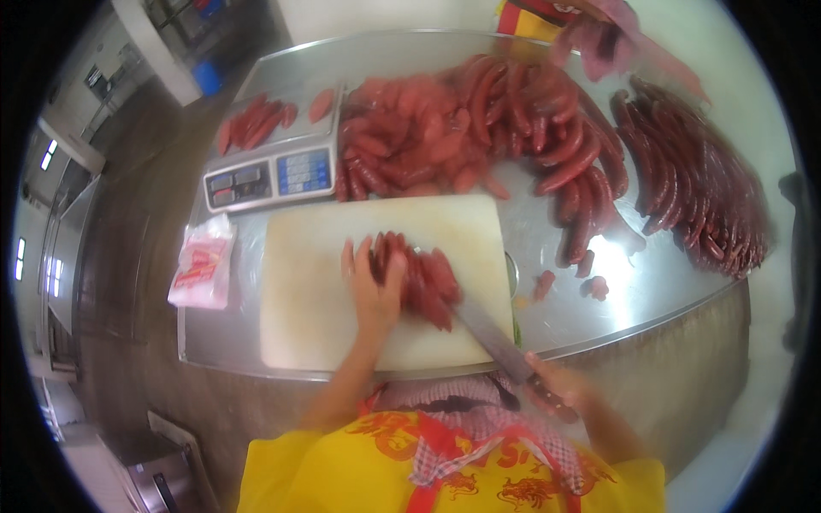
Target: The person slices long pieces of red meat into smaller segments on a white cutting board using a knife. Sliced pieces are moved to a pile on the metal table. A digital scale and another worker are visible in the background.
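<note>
On a cream cutting board (308, 265) lies a bunch of dark red sausages (428, 286). My left hand (376, 282) grips the bunch from the left side, fingers over it. My right hand (560, 380) holds a large knife (492, 333) by its brown handle at the board's lower right, with the blade slanting up to the right side of the bunch. The far end of the blade is partly hidden among the sausages.
A steel table (629, 308) holds a scale (269, 179) with sausages, loose sausage piles (402, 128), a dark sausage row (688, 179), small scraps and a white plastic bag (201, 261). A person (530, 21) in yellow stands at the far edge, holding pink cloth-like material (611, 47).
</note>
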A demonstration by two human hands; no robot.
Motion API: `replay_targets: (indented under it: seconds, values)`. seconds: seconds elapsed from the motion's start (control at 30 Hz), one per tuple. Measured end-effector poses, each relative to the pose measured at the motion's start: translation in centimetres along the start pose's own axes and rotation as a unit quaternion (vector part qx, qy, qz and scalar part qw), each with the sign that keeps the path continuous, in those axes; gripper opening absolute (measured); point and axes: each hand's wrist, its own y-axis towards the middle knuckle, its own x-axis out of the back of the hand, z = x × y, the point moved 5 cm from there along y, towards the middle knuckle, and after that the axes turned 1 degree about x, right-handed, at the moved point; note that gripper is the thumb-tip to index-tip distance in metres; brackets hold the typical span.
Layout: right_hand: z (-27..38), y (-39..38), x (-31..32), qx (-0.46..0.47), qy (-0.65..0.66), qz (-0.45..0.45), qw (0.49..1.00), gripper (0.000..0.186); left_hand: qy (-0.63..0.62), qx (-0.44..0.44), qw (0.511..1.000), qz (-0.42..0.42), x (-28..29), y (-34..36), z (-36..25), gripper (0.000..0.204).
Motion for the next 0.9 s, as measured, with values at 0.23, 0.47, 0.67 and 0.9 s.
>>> replay_targets:
  seconds: [0.23, 0.47, 0.67, 0.9]
  values:
    - [6.7, 2.2, -3.0, 0.086, -0.059, 0.020, 0.994, 0.068, 0.073, -0.074, 0.994, -0.024, -4.1, -0.1, -1.5, 0.094]
    - [22.9, 4.3, -2.4, 0.308, -0.028, 0.016, 0.951, 0.074, 0.070, -0.231, 0.966, -0.088, -6.2, 19.9, -8.3, 0.079]
    - [14.3, 1.6, 4.2, 0.245, -0.042, -0.100, 0.963, 0.070, -0.116, -0.171, 0.978, -0.021, -10.3, 20.9, -8.5, 0.048]
    - [-2.8, -4.7, 9.3, 0.142, 0.318, -0.292, 0.891, 0.070, -0.159, -0.165, 0.924, 0.305, -30.3, 4.0, -11.4, 0.017]
